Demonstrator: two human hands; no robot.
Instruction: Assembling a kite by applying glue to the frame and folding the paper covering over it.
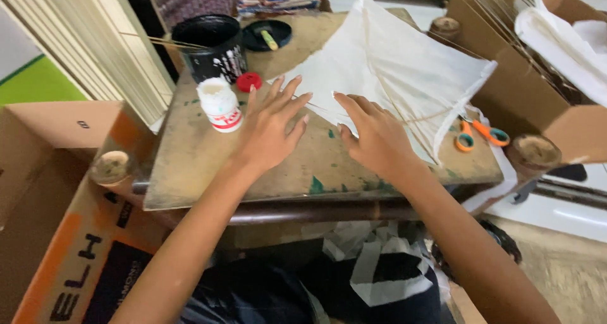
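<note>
**White paper sheet pressed flat on a worn table**

White paper sheet (392,71) lies across the far right part of the wooden table (202,159), with a thin stick (404,118) running over it. The left hand (269,131) rests palm-down at the sheet's near corner, fingers spread. The right hand (373,137) lies on the sheet's lower edge, fingers extended and close together. Orange-handled scissors (477,134) sit just right of the sheet; a white glue bottle (219,104), its red cap (248,81) and a black pot (212,46) stand left.
</note>
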